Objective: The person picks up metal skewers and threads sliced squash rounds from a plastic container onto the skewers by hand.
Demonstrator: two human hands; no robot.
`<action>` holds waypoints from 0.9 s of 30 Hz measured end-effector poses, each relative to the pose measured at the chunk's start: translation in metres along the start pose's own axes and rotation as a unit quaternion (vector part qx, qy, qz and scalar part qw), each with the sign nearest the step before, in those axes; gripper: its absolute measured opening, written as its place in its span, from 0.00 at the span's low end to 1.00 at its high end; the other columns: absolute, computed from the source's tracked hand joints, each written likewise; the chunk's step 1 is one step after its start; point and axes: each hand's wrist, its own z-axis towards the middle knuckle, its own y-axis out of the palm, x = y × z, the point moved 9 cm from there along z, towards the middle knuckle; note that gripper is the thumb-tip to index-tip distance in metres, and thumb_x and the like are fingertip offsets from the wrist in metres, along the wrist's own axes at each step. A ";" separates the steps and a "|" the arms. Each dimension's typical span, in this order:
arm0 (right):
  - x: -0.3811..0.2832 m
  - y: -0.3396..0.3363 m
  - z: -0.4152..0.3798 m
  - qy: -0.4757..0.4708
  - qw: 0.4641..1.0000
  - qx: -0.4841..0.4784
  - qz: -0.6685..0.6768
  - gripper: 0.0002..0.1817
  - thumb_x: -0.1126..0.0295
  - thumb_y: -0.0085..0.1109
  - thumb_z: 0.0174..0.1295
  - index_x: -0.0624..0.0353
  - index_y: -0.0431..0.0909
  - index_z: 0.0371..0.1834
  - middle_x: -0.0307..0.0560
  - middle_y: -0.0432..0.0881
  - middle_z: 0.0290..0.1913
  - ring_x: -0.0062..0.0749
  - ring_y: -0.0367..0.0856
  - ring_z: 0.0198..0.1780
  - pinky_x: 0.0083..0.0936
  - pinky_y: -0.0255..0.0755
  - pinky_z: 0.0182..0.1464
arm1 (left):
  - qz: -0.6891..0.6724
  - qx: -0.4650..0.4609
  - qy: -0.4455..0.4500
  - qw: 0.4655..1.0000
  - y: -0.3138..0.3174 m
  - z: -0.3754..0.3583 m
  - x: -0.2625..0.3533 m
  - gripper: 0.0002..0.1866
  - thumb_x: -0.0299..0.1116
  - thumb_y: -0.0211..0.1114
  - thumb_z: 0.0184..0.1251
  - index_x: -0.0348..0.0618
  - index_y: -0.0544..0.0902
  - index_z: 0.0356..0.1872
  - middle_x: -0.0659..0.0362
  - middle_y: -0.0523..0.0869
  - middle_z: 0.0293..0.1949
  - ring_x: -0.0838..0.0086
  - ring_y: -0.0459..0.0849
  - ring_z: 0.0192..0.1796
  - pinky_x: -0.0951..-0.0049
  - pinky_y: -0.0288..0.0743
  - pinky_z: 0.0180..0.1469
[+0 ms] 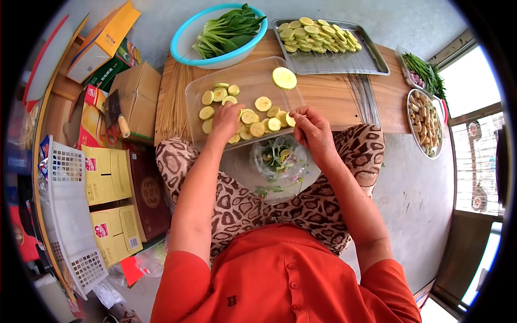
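My left hand (227, 123) reaches into a clear plastic tray (195, 89), fingers curled together on a zucchini slice (230, 100); the fingertips are partly hidden. My right hand (315, 132) is closed in a pinch at the tray's right front corner, with a zucchini slice (291, 119) at its fingertips. Whether a thin skewer is also in that pinch is hard to make out. More round yellow-green slices (257, 129) lie scattered in the tray, several overlapping. A larger slice (284, 78) lies toward the tray's far right corner.
Behind the tray stand a blue-rimmed basin (186, 32) of leafy greens and a metal tray (371, 59) of slices. Thin metal skewers (363, 99) and wooden sticks (175, 102) lie on the table. A plate (440, 134) holds tan pieces. A plastic bag (279, 157) sits below, between the knees.
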 end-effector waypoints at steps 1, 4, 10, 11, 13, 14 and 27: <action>0.001 0.002 0.000 0.002 1.000 -0.007 -0.010 0.08 0.67 0.47 0.70 0.59 0.74 0.42 0.33 0.69 0.18 0.12 0.59 0.17 0.11 0.52 0.19 | 0.000 0.000 0.002 1.000 -0.001 0.002 0.000 0.20 0.22 0.57 0.56 0.48 0.80 0.51 0.52 0.79 0.49 0.55 0.76 0.49 0.61 0.72 0.53; 0.000 0.005 -0.004 0.001 1.000 -0.022 -0.021 0.08 0.67 0.49 0.69 0.59 0.74 0.40 0.32 0.68 0.16 0.12 0.60 0.16 0.12 0.52 0.19 | -0.083 -0.021 -0.055 0.995 0.000 0.014 -0.009 0.17 0.29 0.58 0.63 0.45 0.78 0.54 0.52 0.81 0.44 0.62 0.79 0.47 0.67 0.73 0.52; 0.004 0.030 -0.016 0.019 0.994 -0.104 -0.040 0.08 0.68 0.48 0.69 0.60 0.75 0.40 0.31 0.66 0.15 0.12 0.58 0.16 0.12 0.52 0.20 | -0.819 0.019 -0.159 0.550 -0.022 0.014 -0.008 0.18 0.41 0.50 0.71 0.38 0.75 0.52 0.54 0.81 0.44 0.67 0.80 0.46 0.71 0.75 0.48; 0.006 0.037 -0.018 0.019 0.990 -0.127 -0.051 0.08 0.68 0.48 0.69 0.60 0.75 0.40 0.30 0.66 0.15 0.11 0.59 0.16 0.13 0.52 0.20 | -0.818 0.023 -0.158 0.552 -0.025 0.014 -0.009 0.18 0.41 0.50 0.71 0.38 0.75 0.52 0.54 0.81 0.44 0.67 0.80 0.46 0.71 0.75 0.48; 0.009 0.045 -0.021 0.034 0.988 -0.141 -0.046 0.08 0.69 0.48 0.69 0.61 0.75 0.40 0.30 0.66 0.16 0.11 0.59 0.16 0.12 0.52 0.20 | -0.856 0.041 -0.143 0.495 -0.030 0.014 -0.009 0.19 0.41 0.50 0.70 0.37 0.74 0.51 0.52 0.81 0.45 0.67 0.80 0.46 0.70 0.75 0.48; 0.012 0.049 -0.022 0.038 0.987 -0.149 -0.051 0.08 0.69 0.48 0.69 0.61 0.75 0.40 0.29 0.65 0.16 0.11 0.59 0.16 0.12 0.53 0.20 | -0.866 0.045 -0.132 0.481 -0.031 0.014 -0.009 0.20 0.41 0.49 0.70 0.35 0.74 0.52 0.50 0.80 0.46 0.66 0.80 0.46 0.69 0.75 0.49; 0.016 0.059 -0.026 0.058 0.983 -0.160 -0.074 0.08 0.69 0.49 0.69 0.61 0.75 0.40 0.29 0.65 0.15 0.10 0.58 0.16 0.12 0.52 0.20 | -0.893 0.071 -0.117 0.429 -0.029 0.018 -0.017 0.21 0.40 0.47 0.69 0.32 0.76 0.50 0.48 0.80 0.45 0.66 0.79 0.43 0.70 0.76 0.51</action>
